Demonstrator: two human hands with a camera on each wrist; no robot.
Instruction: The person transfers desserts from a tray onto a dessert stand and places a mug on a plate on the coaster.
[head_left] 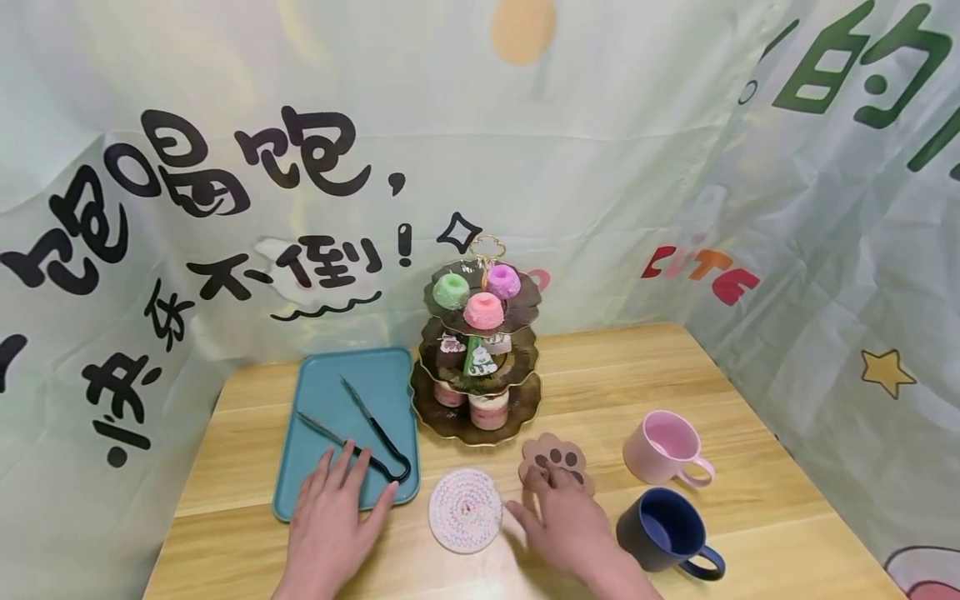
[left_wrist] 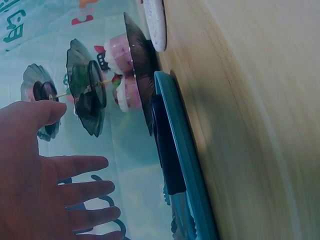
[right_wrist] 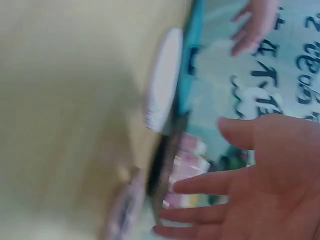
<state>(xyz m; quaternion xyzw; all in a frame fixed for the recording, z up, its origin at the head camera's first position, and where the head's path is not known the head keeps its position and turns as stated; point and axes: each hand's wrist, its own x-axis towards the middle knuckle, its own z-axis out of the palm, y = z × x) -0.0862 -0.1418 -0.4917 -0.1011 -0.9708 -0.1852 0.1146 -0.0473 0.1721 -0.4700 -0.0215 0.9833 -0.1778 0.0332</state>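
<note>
My left hand (head_left: 333, 512) hovers with spread fingers over the near edge of a blue tray (head_left: 318, 392). On that tray lie tongs (head_left: 390, 444) with black handles and splayed metal arms, just past the fingertips. In the left wrist view, the left hand (left_wrist: 30, 170) holds nothing. My right hand (head_left: 566, 525) is over the near part of a brown paw-shaped coaster (head_left: 542, 447), hiding some of it. The right wrist view shows the right hand (right_wrist: 265, 180) with extended fingers and nothing gripped. Between the hands lies a round woven coaster (head_left: 465, 510).
Behind the coasters stands a three-tier stand (head_left: 435, 423) bearing ring-shaped cakes on top and small cakes below. A pink mug (head_left: 643, 450) and a dark blue mug (head_left: 636, 533) stand at the right. Printed cloth (head_left: 600, 208) hangs behind the wooden table (head_left: 600, 358).
</note>
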